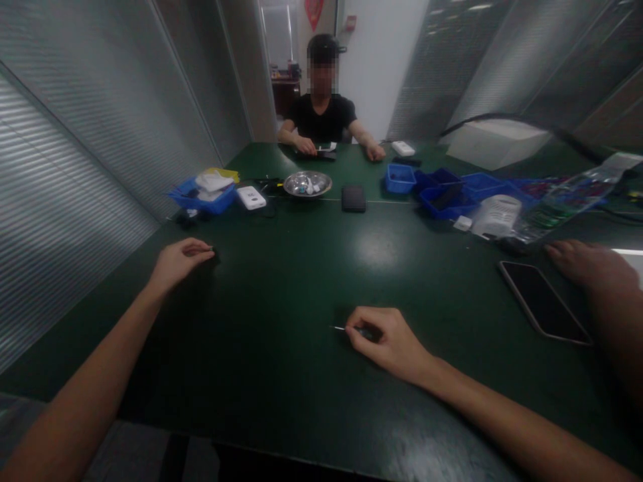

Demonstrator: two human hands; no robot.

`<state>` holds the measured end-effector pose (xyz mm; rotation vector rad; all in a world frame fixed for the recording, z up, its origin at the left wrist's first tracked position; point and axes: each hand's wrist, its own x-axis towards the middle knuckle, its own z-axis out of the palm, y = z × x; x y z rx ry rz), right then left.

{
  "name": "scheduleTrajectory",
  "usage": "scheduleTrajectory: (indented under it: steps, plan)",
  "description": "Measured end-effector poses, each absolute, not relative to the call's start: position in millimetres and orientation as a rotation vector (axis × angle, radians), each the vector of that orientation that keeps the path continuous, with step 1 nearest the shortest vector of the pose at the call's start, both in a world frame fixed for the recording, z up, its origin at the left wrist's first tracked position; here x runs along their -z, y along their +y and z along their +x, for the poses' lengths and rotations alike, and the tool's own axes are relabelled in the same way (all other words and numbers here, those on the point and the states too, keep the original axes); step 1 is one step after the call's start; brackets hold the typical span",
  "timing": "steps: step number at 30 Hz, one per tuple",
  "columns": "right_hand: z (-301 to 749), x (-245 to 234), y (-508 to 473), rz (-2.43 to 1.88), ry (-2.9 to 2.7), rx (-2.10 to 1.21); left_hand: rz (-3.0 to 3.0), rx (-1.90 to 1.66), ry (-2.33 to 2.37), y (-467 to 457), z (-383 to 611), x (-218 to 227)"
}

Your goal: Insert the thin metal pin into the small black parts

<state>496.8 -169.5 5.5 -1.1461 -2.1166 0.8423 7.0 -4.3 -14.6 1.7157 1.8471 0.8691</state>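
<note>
My left hand (pixel 181 262) rests low over the table's left side, its thumb and fingers pinched together. At those fingertips shows a small dark piece (pixel 216 253), too small and dim to name. My right hand (pixel 389 338) is closed round a small screwdriver (pixel 339 328) near the front middle of the table. Its thin, bright shaft points left, and the fingers cover most of its handle. A wide stretch of green tabletop (pixel 271 294) lies between my two hands.
Beyond my hands stand a metal bowl (pixel 307 194) with small parts, a black square box (pixel 353 199), a white device (pixel 251 197) and blue trays (pixel 211 201). At right are a phone (pixel 545 301), a bottle (pixel 562 204) and another person's hand (pixel 593 264). A person (pixel 321 114) sits opposite.
</note>
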Motion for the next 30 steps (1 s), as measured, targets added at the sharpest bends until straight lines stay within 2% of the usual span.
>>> scheduleTrajectory:
  steps: [11, 19, 23, 30]
  plan:
    - [497, -5, -169, -1.136, -2.109, -0.855, 2.075, -0.638, 2.02, -23, 23, 1]
    - [497, -3, -168, -1.144, -2.11, -0.86, 2.232, -0.62, 2.009, -24, 39, 7]
    - [497, -5, -168, -1.143, -2.102, -0.874, 2.33, -0.533, 1.772, -30, 67, 6]
    - [496, -4, -167, -1.166, -2.069, -0.802, 2.405, -0.507, 1.001, -89, 181, -6]
